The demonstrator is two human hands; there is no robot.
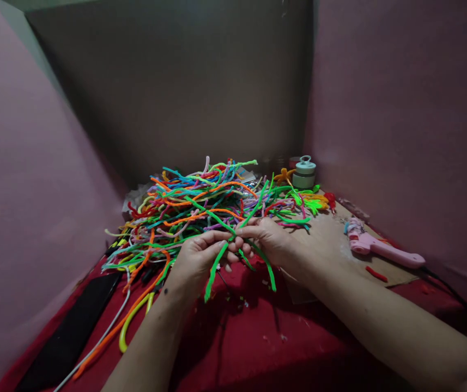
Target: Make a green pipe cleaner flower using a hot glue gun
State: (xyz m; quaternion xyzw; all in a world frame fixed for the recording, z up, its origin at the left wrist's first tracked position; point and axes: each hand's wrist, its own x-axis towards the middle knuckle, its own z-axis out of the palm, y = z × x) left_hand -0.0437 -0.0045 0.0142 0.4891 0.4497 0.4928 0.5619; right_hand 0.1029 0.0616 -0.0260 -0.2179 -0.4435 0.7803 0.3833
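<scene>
Green pipe cleaners [216, 267] cross one another in front of me, their ends sticking out in several directions. My left hand [200, 253] pinches them close to the crossing point. From the other side, my right hand [264, 237] grips them with thumb and fingers at the same spot, the fingertips of both hands almost touching. Where exactly the strands meet is partly covered by my fingers. Just beyond the hands lies a big tangled pile of many-coloured pipe cleaners [200, 190].
A pink glue gun [384, 250] rests on a board [327, 245] at right, near a short red piece [376, 274]. A pale green jar [304, 174] stands behind. Left are a black flat object [73, 326] and a yellow handle [131, 321] on red cloth [253, 348].
</scene>
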